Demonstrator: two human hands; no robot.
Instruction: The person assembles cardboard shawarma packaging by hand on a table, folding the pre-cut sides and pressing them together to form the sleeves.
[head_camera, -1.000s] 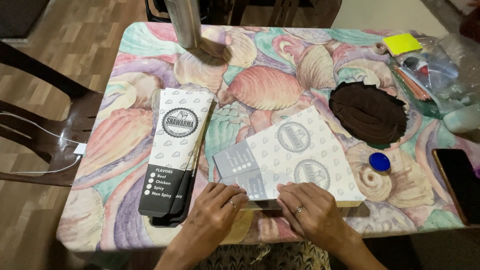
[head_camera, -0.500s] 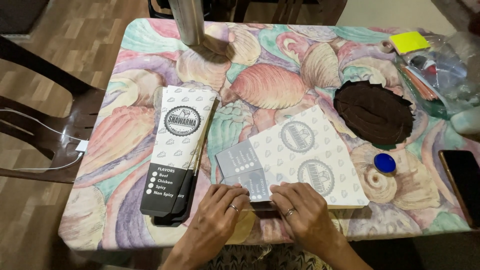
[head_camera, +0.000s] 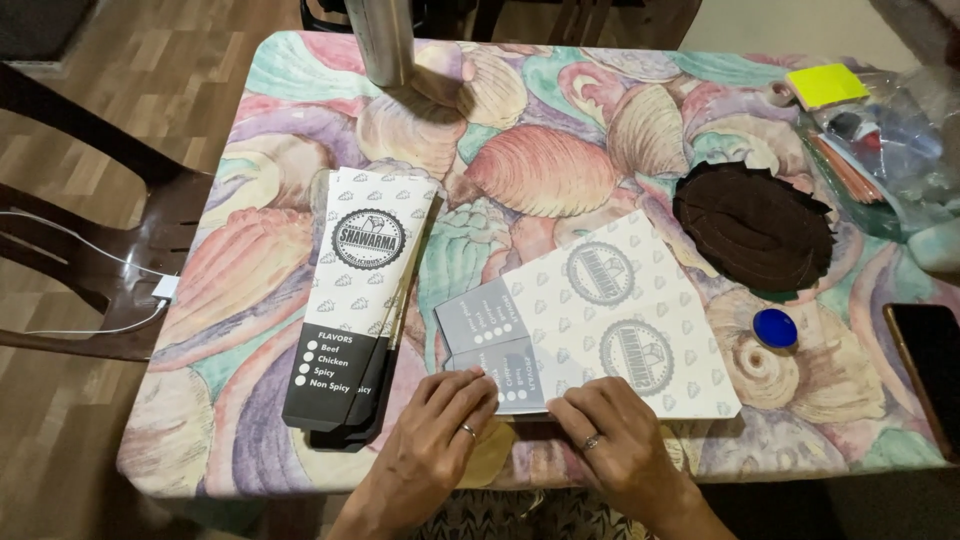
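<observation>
Hands press white-grey flat carton; folded stack beside.

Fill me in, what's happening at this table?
A person is working on a flat printed cardboard sheet lying on a table covered in a shell-pattern cloth. Both hands press on the sheet's near edge: the left hand on its grey flap, the right hand beside it. A stack of folded sleeves of the same print lies to the left. A dark brown mat and a blue cap sit to the right.
</observation>
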